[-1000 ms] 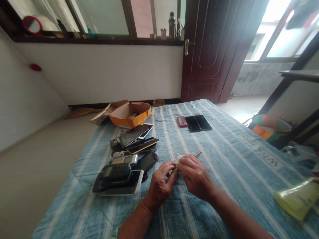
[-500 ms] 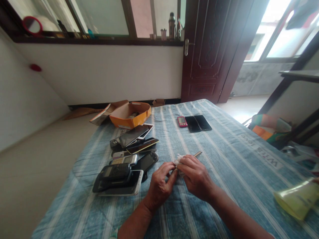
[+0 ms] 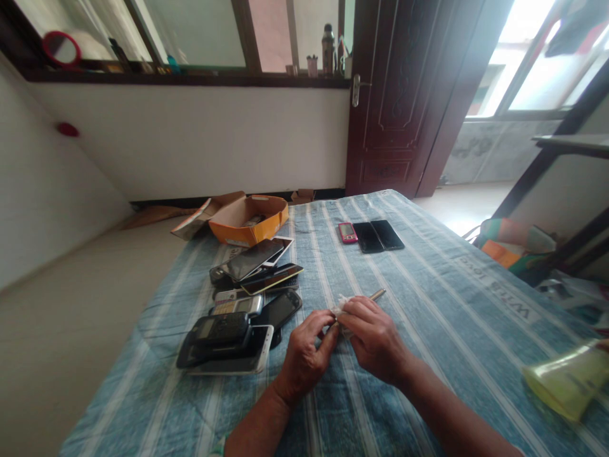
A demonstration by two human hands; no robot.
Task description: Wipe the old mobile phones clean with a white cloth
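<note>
My left hand (image 3: 304,352) and my right hand (image 3: 373,333) meet over the blue striped cloth (image 3: 428,304). Both are closed, pinching a small white wad (image 3: 341,301) and a thin metal-tipped tool (image 3: 375,295) whose tip pokes out past my right hand. Just left of my hands lies a pile of several old phones (image 3: 247,304).
A red phone (image 3: 347,231) and two black phones (image 3: 379,235) lie in a row farther back. An orange cardboard box (image 3: 250,219) sits at the table's far left corner. A yellowish translucent bottle (image 3: 568,381) lies at the right edge.
</note>
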